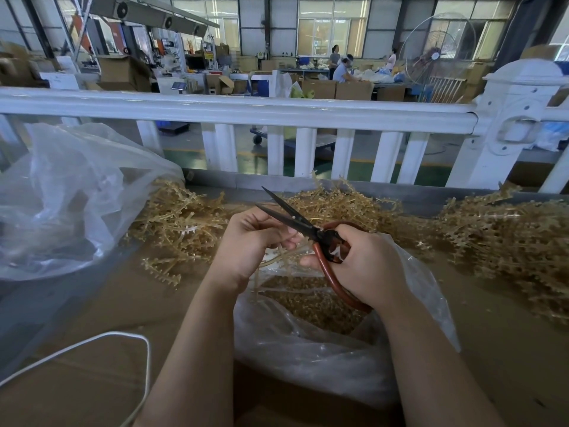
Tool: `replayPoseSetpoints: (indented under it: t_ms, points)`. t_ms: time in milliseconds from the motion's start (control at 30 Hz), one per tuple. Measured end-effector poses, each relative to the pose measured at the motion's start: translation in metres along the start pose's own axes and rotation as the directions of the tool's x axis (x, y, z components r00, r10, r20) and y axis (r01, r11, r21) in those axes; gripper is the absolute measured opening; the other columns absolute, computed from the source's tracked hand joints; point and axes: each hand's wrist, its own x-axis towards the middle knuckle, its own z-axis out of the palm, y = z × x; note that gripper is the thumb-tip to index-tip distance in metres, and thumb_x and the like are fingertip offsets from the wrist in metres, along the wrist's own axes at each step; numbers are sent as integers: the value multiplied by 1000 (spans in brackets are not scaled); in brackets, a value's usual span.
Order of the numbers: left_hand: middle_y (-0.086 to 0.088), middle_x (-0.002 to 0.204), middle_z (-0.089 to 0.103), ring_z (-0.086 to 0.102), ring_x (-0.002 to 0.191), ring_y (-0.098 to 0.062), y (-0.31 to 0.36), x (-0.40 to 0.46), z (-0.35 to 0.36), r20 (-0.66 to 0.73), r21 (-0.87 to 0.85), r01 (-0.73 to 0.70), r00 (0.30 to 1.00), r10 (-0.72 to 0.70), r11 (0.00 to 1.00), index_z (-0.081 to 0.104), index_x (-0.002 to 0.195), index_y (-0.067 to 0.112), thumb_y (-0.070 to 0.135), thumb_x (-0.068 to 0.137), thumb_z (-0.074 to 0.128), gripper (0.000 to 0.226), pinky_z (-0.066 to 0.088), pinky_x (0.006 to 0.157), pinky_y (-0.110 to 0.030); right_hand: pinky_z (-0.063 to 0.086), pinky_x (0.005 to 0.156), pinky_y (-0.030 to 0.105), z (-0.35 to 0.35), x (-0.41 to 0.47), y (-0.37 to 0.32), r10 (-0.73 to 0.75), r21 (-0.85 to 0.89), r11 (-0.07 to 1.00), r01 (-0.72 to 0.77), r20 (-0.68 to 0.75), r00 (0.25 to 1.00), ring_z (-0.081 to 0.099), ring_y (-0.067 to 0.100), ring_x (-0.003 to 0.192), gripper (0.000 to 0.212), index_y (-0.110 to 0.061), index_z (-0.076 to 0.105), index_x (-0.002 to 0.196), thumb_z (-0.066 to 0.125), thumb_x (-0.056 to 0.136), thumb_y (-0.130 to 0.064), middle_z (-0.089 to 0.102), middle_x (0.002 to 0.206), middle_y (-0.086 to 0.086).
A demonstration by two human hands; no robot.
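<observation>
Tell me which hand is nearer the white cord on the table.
Left. The left hand, holding a tan plastic strip, is up and right of the white cord; the right hand, gripping the scissors, is farther right, beyond it.

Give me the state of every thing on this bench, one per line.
scissors: blades open, handles gripped by right hand.
strip: pinched by left hand, near the blades.
front bag: open, holding cut pieces.
left bag: crumpled.
sprue heaps: loose on bench.
</observation>
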Motion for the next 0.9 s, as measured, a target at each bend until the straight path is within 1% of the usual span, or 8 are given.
replayPoseSetpoints:
  t_ms: [333, 500, 567, 633, 700, 733, 833, 900]
  points:
    - [-14, 76, 74, 68, 67, -22, 0, 1, -1, -6, 10, 9, 1000, -8, 1000, 73, 82, 4, -10, 84, 63, 18, 54, 65, -26, 33, 52, 3, -1, 0, -2, 1, 1, 1000, -1, -6, 1000, 54, -8, 60, 75, -31, 70, 93, 42, 65, -94, 63, 70, -22]
    - [-12, 72, 73, 67, 64, -17, 0, 1, 0, -17, -1, 31, 999, -31, 1000, 72, 74, 10, -9, 84, 64, 23, 52, 61, -20, 38, 49, 4, -1, 1, -1, 19, -10, 1000, -19, 0, 1000, 54, -9, 61, 72, -31, 71, 92, 46, 64, -93, 59, 66, -25]
    - [-11, 71, 72, 67, 62, -16, 0, 2, 1, -28, -21, 53, 998, -54, 998, 70, 75, 7, -8, 84, 65, 19, 51, 60, -19, 40, 51, 6, -1, 2, 0, 62, 34, 997, -63, 20, 998, 53, -11, 59, 66, -37, 66, 84, 47, 59, -95, 55, 59, -27]
    - [-12, 70, 71, 66, 61, -16, 0, 2, 1, -49, -41, 83, 995, -85, 996, 69, 79, 1, -8, 84, 66, 11, 52, 60, -20, 40, 52, 11, 0, 4, 1, 140, 129, 981, -145, 52, 989, 60, -4, 63, 64, -33, 61, 73, 54, 54, -94, 63, 63, -21]
    - [-14, 70, 70, 66, 60, -16, 0, 2, 4, -69, -35, 109, 991, -111, 993, 67, 83, -6, -10, 83, 66, 4, 52, 59, -20, 51, 59, 23, 0, 7, 3, 193, 245, 946, -211, 92, 977, 64, 0, 67, 58, -31, 65, 74, 65, 57, -87, 68, 71, -20]
    - [-15, 70, 70, 66, 59, -16, 0, 2, 6, -72, -28, 119, 990, -120, 993, 67, 84, -9, -11, 83, 66, 2, 52, 58, -20, 52, 59, 24, 0, 8, 3, 203, 298, 927, -230, 118, 972, 65, 1, 66, 50, -31, 66, 73, 70, 62, -79, 69, 70, -18]
    - [-15, 69, 70, 65, 58, -15, 1, 2, 11, -52, 15, 134, 990, -133, 991, 67, 85, -13, -9, 83, 68, 4, 51, 58, -19, 47, 51, 12, 1, 10, 1, 210, 424, 863, -274, 192, 959, 66, 2, 59, 18, -30, 67, 74, 81, 79, -41, 70, 66, -16]
    - [-12, 68, 71, 65, 57, -13, 1, 3, 14, -41, 28, 149, 988, -148, 988, 67, 87, -13, -7, 84, 69, 7, 51, 57, -17, 48, 52, 12, 3, 11, 1, 241, 446, 834, -326, 236, 941, 69, 4, 61, 12, -28, 70, 78, 81, 82, -28, 72, 70, -16]
